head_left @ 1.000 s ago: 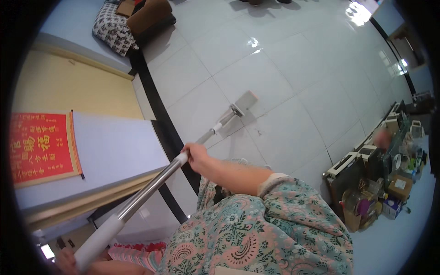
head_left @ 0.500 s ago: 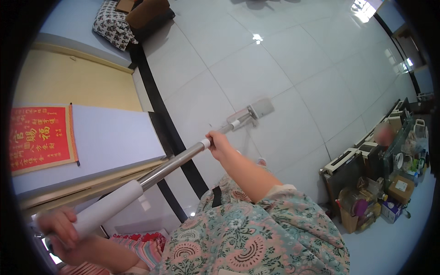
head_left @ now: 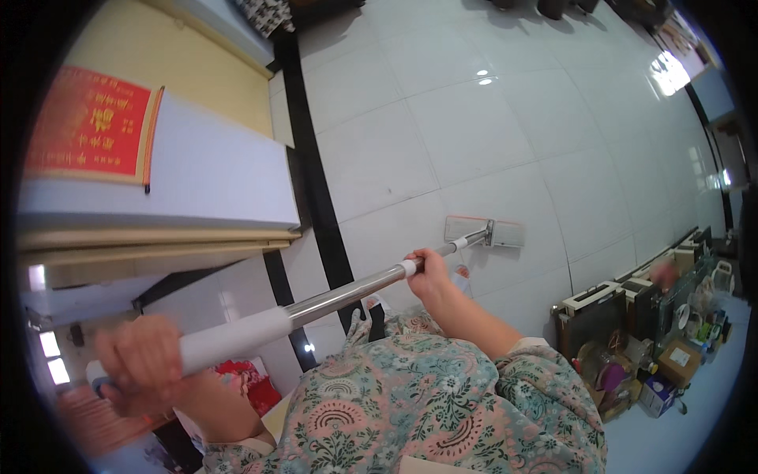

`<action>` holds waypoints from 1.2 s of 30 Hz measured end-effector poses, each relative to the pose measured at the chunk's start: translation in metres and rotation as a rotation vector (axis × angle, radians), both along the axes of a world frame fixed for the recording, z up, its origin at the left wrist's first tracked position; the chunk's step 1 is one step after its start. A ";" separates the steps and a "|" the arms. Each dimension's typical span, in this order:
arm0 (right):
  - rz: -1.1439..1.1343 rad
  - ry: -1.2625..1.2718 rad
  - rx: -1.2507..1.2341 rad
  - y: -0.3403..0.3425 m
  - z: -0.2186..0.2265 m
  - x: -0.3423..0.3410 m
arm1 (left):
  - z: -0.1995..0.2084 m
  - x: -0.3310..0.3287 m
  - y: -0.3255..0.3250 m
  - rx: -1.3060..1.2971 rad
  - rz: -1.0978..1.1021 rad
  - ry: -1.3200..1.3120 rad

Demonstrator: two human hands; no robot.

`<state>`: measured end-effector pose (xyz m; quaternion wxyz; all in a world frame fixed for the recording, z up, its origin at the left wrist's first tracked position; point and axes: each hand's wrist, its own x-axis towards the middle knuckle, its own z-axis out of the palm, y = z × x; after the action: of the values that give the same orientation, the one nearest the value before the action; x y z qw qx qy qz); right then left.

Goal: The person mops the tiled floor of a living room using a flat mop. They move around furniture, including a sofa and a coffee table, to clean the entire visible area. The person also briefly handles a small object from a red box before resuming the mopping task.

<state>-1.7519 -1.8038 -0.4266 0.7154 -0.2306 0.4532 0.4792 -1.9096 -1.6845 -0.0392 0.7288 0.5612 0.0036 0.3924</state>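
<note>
A flat mop [head_left: 347, 291] with a steel pole and a thick white grip runs across the view from lower left toward the middle. My left hand [head_left: 142, 363], somewhat blurred, is wrapped round the white grip near its top end. Further down, my right hand [head_left: 428, 272] is closed round the pole beside a white collar. The mop's flat rectangular head [head_left: 509, 234], grey with a reddish edge, lies on the pale tiled floor [head_left: 474, 142] ahead of my feet. Its swivel joint stands in the middle of the head.
On the right, a low glass-topped table [head_left: 671, 292] carries jars, bottles, a cardboard box [head_left: 681, 359] and a purple-and-white box [head_left: 657, 395]. A red scroll [head_left: 99, 126] hangs on the left wall. Dark furniture legs [head_left: 553, 8] stand at the far edge. A black strip [head_left: 320, 197] borders the tiles.
The mop head has moved right and nearer to me across the floor. Both hands keep their hold and sit further right; the whole view has shifted too.
</note>
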 end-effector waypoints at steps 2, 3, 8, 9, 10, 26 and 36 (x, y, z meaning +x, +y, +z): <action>0.146 -0.033 0.031 0.017 0.010 -0.044 | 0.014 -0.066 0.007 -0.047 0.135 -0.060; 0.214 -0.047 0.074 0.030 0.013 -0.069 | 0.022 -0.099 0.013 -0.049 0.231 -0.088; 0.514 -0.186 0.131 0.107 0.045 -0.180 | 0.035 -0.246 0.014 0.066 0.575 -0.097; 0.506 -0.216 0.169 0.125 0.040 -0.201 | 0.037 -0.271 0.013 0.134 0.565 -0.059; 0.522 -0.226 0.138 0.147 0.036 -0.219 | 0.036 -0.287 0.011 0.194 0.621 -0.016; 0.659 -0.382 0.031 0.293 -0.022 -0.248 | -0.012 -0.267 0.081 0.446 0.844 0.534; 0.276 -0.316 -0.104 0.171 -0.014 -0.114 | 0.006 -0.143 0.116 0.191 0.428 0.363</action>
<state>-1.8659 -1.6333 -0.4405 0.6922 -0.3994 0.3238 0.5065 -2.0529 -1.5687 -0.0331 0.5607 0.6747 0.2152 0.4290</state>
